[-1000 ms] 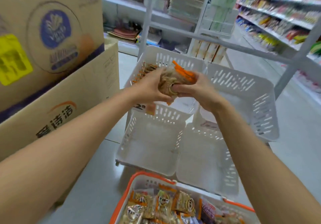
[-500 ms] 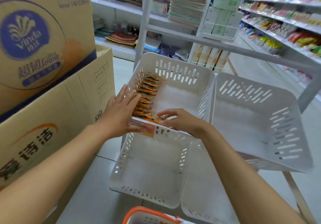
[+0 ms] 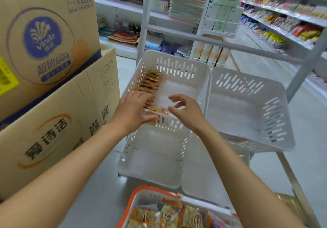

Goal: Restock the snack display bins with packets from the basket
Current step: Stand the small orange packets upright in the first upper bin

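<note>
A white slotted upper-left bin [image 3: 178,68] holds a row of orange-edged snack packets [image 3: 149,83] standing along its left wall. My left hand [image 3: 131,112] lies over the near end of that row, fingers straight and touching the packets by the bin's front rim. My right hand [image 3: 185,112] hovers just right of the row with loosely curled fingers, holding nothing. The orange-rimmed basket [image 3: 141,195] at the bottom edge contains several more packets [image 3: 168,217].
An upper-right bin [image 3: 247,93] and two lower bins [image 3: 155,158] hold no packets. Stacked cardboard boxes [image 3: 49,72] stand close on the left. A metal rack frame [image 3: 221,43] crosses behind the bins. Stocked shelves [image 3: 283,19] line the aisle on the right.
A second ago both hands held a bundle of packets above the bin. The bundle went into the row, and my right hand has now lifted off it; the basket has come back into view.
</note>
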